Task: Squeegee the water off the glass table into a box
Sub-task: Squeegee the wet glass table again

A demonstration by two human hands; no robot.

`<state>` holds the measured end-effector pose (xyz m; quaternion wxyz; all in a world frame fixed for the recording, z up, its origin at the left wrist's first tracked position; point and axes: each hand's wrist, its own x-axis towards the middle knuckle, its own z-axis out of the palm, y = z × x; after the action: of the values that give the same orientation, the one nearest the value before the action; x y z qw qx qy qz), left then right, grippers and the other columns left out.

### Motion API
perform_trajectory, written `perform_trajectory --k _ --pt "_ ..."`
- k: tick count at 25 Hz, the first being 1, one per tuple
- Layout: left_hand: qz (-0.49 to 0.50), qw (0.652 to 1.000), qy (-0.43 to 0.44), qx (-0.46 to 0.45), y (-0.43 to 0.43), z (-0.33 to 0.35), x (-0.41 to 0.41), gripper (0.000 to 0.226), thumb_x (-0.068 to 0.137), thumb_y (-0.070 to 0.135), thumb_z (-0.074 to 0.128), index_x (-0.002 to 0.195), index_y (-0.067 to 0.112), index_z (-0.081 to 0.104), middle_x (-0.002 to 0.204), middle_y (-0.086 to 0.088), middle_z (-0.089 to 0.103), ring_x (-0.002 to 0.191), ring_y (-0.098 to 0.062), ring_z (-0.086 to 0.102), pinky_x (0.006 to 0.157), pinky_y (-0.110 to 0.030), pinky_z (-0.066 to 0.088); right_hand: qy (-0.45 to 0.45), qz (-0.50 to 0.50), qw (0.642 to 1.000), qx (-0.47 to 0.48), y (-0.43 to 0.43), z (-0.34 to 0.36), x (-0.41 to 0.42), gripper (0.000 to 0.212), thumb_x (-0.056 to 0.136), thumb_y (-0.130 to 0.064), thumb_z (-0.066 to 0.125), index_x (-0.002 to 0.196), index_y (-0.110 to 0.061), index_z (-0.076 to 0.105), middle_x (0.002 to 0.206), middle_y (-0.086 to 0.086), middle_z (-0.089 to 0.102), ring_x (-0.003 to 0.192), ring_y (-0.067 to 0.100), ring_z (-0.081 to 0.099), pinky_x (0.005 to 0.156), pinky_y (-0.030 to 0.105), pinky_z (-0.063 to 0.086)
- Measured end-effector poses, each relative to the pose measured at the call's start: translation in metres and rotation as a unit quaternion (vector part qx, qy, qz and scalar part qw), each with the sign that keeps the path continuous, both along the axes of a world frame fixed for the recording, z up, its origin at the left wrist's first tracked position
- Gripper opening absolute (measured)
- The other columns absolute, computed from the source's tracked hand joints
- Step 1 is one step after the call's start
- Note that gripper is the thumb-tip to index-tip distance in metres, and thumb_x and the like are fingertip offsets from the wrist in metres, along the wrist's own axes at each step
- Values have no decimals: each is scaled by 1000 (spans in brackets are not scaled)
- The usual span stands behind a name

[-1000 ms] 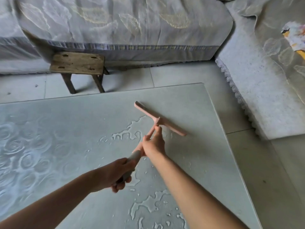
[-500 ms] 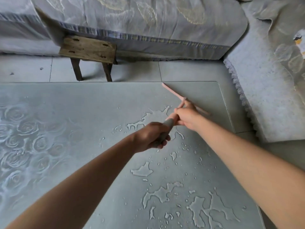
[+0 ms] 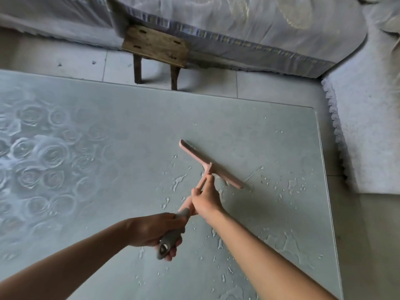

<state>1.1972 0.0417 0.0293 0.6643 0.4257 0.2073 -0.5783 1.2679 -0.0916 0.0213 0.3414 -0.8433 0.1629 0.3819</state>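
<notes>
Squeegee (image 3: pixel 211 165) drawn back from far edge, prob. touching table (image 3: pixel 129 131).

A pale tiled floor (image 3: pixel 65 59) with thin grout lines runs under a small, worn wooden stool (image 3: pixel 154 45). The stool stands against a grey patterned cover (image 3: pixel 238 22) with a blue striped hem. At the right, a white fringed cover (image 3: pixel 368 137) hangs to the floor. The light is soft and even.

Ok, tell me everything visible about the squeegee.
The squeegee is pink plastic by its look: a long straight blade bar on a slim shaft ending in a grey grip. The blade's edge rests on the wet glass table, set diagonally. The left hand holds the grip; the right hand holds the shaft.
</notes>
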Motion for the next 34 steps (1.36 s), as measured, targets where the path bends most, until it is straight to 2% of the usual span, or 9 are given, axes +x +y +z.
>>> perform_trajectory --k 4,7,8,10,11,13,18,28,34 --pt "28 996 -77 23 26 15 3 55 92 52 43 113 3 56 87 -11 70 81 -24 69 70 -33 55 -64 7 997 31 16 29 29 63 93 -4 47 149 -20 25 116 14 59 101 32 61 92 40 48" --pt "140 966 -139 165 51 3 27 34 101 26 43 119 0 56 87 -15 70 77 -27 68 67 -34 56 -62 -14 991 118 27 43 94 47 95 5 36 135 -18 45 69 9 51 45 19 54 43 28 49" --pt "144 927 -202 280 62 -7 32 27 100 15 44 121 0 54 91 -16 68 81 -30 67 70 -36 55 -68 6 992 105 31 43 113 45 97 2 34 135 -20 46 64 8 48 36 14 49 35 21 42" --pt "39 780 -348 519 83 -27 36 33 95 7 47 127 5 52 115 -18 61 106 -35 58 86 -42 50 -81 41 993 69 36 31 135 45 99 -4 33 136 -24 47 65 8 48 35 14 44 32 18 37" --pt "-28 713 -395 579 91 -33 35 40 92 7 48 133 8 49 129 -16 54 119 -34 49 94 -44 45 -81 59 994 46 34 24 136 45 100 -6 32 138 -26 47 66 7 49 38 16 43 33 19 38" --pt "-118 656 -410 623 101 -47 29 53 91 12 48 143 10 37 148 -14 34 136 -31 28 105 -45 33 -76 102 992 -2 16 9 113 48 100 -7 31 141 -30 42 65 6 51 40 17 43 36 23 40" --pt "-273 650 -348 618 104 -62 4 66 94 19 35 152 11 4 161 -6 -3 148 -20 -2 119 -43 5 17 182 981 -57 -63 33 -8 53 99 -8 33 141 -40 38 63 -3 52 34 8 44 33 23 39" --pt "-343 635 -381 578 126 -66 6 68 90 11 32 153 14 7 161 -4 -6 148 -15 3 119 -36 8 -49 282 958 -6 105 34 163 44 98 -7 31 133 -26 51 64 7 48 36 14 44 32 16 35" --pt "-294 663 -390 567 123 -66 -1 74 87 4 34 153 14 3 160 -4 -11 148 -17 -3 119 -32 10 -25 278 960 -36 17 24 64 51 96 -2 35 139 -28 44 74 1 55 36 11 48 31 21 38"
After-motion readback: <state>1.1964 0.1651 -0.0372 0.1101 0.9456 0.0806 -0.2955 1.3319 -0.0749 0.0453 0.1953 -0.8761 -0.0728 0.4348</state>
